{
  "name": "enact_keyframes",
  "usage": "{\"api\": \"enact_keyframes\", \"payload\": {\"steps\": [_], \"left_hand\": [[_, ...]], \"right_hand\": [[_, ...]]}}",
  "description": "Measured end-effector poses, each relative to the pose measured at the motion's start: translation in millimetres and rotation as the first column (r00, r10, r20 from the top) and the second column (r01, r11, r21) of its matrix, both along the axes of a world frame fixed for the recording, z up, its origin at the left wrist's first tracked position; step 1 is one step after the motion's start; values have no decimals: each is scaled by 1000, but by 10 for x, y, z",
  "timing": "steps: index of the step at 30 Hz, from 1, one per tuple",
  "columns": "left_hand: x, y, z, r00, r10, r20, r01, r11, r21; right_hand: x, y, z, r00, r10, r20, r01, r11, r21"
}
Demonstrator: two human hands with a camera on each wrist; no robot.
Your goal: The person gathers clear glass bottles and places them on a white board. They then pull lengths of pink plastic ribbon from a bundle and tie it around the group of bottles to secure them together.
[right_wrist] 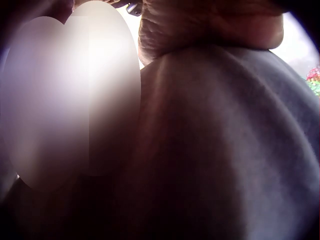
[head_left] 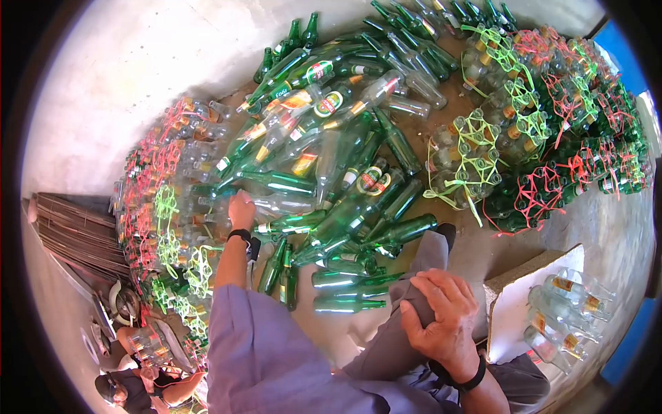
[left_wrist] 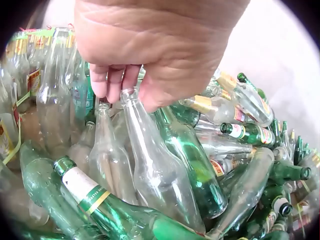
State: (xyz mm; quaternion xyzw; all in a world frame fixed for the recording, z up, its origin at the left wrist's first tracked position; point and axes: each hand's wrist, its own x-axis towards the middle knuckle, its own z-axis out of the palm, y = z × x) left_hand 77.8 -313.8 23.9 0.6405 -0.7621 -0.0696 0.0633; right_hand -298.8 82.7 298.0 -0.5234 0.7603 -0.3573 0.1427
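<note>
My left hand (head_left: 241, 210) reaches into the heap of loose bottles. Its thumb and curled fingers pinch the mouth of a clear glass bottle (left_wrist: 157, 165), which leans with its neck up in the left wrist view. Beside that bottle stand another clear bottle (left_wrist: 107, 155) and a green bottle (left_wrist: 192, 165). A green bottle with a white label (left_wrist: 92, 192) lies across the front. My right hand (head_left: 441, 310) rests on the grey-trousered knee (head_left: 424, 269), fingers relaxed and holding nothing. Trouser cloth (right_wrist: 210, 130) fills most of the right wrist view.
Bundles of bottles tied with pink and green strips (head_left: 165, 186) line the left; more bundles (head_left: 476, 148) stand at right. Several clear bottles (head_left: 569, 310) lie beside a whitish board (head_left: 524, 303). Another person (head_left: 148, 386) sits at lower left near a pile of thin rods (head_left: 76, 231).
</note>
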Motion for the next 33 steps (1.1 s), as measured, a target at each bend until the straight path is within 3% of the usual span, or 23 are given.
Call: {"api": "enact_keyframes", "payload": {"steps": [4,6,9,13,18,20,28,33], "left_hand": [[-182,276,229,976,-13,-217,-24,986,-165],[-168,332,314,1000,-17,1,17,1000,-5],[-145,407,316,999,-39,35,37,998,57],[-306,702,479,997,70,-7,-70,996,53],[-292,940,439,1000,-7,1,7,1000,8],[-281,1004,432,985,-6,-173,36,984,174],[-628,1325,630,987,-159,-10,157,964,216],[-816,1425,721,992,-109,60,96,979,179]], "right_hand": [[-7,64,4,999,-35,3,35,998,-50],[-14,99,15,999,-41,1,41,997,-67],[-21,158,35,998,-61,6,61,994,-91],[-28,216,39,997,-81,9,82,990,-111],[-25,279,59,995,-102,12,103,987,-127],[-5,298,59,994,-105,16,107,985,-138],[2,381,27,991,-137,-7,134,977,-165],[-26,475,16,986,-165,-21,158,967,-200]]}}
